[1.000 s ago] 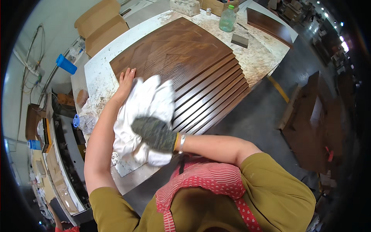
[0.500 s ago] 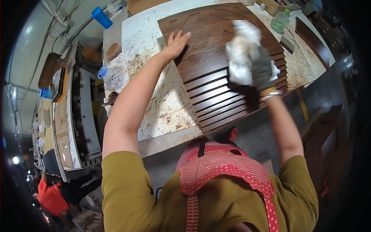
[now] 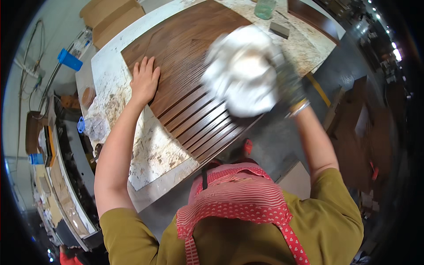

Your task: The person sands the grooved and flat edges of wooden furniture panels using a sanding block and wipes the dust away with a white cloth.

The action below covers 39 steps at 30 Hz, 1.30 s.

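Observation:
A dark brown wooden panel (image 3: 185,57) with parallel grooves along its near part lies on a stained white worktable (image 3: 154,154). My left hand (image 3: 144,80) rests flat on the panel's left edge, fingers apart. My right hand (image 3: 289,81), in a dark glove, grips a big crumpled white cloth (image 3: 243,70), blurred with motion, over the panel's right side.
A greenish bottle (image 3: 265,8) and a small grey block (image 3: 279,29) stand at the table's far side beside another dark board (image 3: 311,17). Cardboard boxes (image 3: 110,17) and a blue cup (image 3: 69,59) lie to the far left. Cluttered shelves (image 3: 48,168) run along the left.
The cloth in my right hand has swept from the panel's left, near my left hand, over to its right side. My left hand stays pressed on the panel.

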Tool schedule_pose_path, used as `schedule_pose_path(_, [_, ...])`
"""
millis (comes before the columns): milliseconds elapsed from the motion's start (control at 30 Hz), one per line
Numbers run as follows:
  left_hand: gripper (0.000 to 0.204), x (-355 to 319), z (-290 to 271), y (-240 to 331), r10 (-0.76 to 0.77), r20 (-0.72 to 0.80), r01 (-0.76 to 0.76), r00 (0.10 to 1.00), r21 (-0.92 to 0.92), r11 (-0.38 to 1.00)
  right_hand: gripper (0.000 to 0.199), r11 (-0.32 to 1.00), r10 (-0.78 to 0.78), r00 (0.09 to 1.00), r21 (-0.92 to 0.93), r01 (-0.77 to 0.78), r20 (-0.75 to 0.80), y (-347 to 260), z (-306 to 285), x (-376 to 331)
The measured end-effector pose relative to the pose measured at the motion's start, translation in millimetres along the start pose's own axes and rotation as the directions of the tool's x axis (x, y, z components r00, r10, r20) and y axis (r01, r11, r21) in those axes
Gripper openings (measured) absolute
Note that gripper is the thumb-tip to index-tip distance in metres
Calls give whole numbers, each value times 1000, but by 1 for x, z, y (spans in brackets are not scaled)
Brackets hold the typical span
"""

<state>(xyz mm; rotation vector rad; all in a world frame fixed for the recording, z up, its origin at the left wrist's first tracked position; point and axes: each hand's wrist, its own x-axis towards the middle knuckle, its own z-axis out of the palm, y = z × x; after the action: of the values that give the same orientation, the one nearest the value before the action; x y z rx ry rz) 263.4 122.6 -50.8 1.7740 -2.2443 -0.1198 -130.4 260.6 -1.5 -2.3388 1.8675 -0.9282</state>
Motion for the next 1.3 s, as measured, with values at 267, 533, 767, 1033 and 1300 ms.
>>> schedule_pose_path(267, [54,-4,-2,2,7,-19,-6,1000,49,999,38,937,76,969,348,12,-237,-34,124,-37])
schedule_pose_path(533, [56,2,1,-4,38,12,-39,999,59,997,63,667,-603,765,669,329,225,-155,87,-54])
schedule_pose_path(767, [56,3,2,-7,79,10,-79,997,92,993,42,788,-610,782,201,582,128,-101,87,-17])
schedule_pose_path(1033, [52,-1,-3,-1,146,-36,-144,989,65,987,46,971,-124,988,-216,101,-94,196,26,-3])
schedule_pose_path(1300, [57,-5,2,7,17,-46,-14,999,57,998,36,983,78,957,-138,-121,-279,83,53,-15])
